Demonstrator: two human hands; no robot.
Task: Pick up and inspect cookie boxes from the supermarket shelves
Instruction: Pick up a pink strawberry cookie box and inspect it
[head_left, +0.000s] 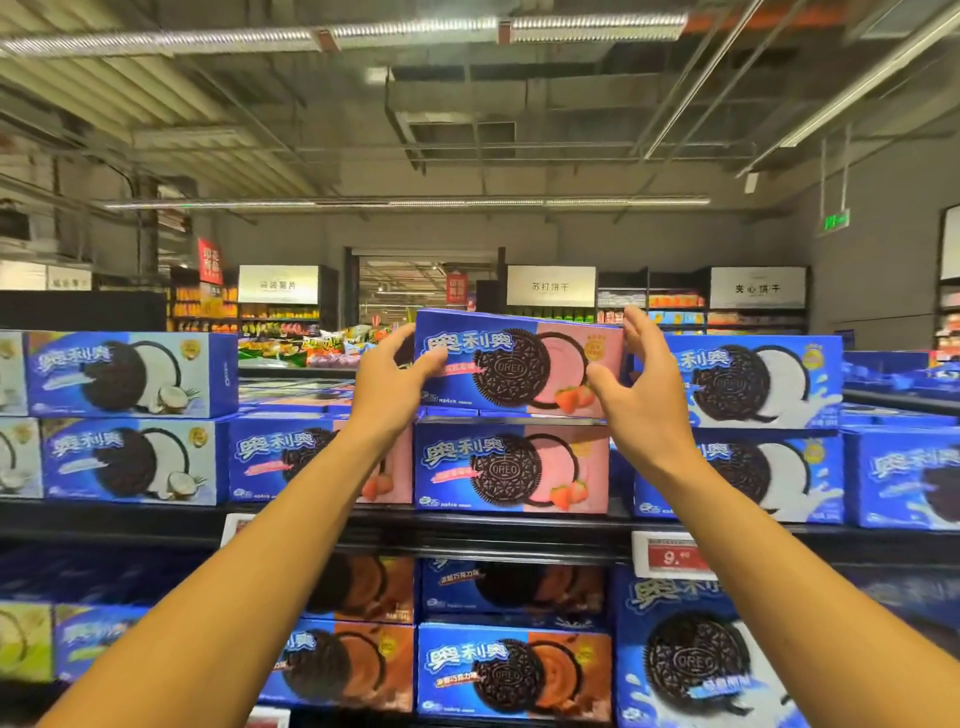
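- Two bare forearms stretch up from the bottom corners toward the top shelf, the hands well apart with a cookie box between them.
- Left hand (397, 371) grips the left end of the strawberry Oreo box (519, 364), its thumb curled onto the blue front face and its fingers reaching behind the end.
- Right hand (641, 374) is spread at the box's right end, fingers straight and raised beside the pink corner, thumb reaching across the lower front; whether it touches the box is hard to tell.
- That box sits slightly tilted at the top of the stack, above a second strawberry box (511, 467) on the top shelf (156, 522).
- Coconut Oreo boxes (130, 374) are stacked two high to the left, and white-cream Oreo boxes (743, 384) stand just right of the right hand.
- On the shelf below stand chocolate Oreo boxes (514, 670), and a price tag (670, 558) showing a 9 hangs on the shelf edge.
- Farther aisles carry white hanging signs (550, 286) under a grey ceiling.
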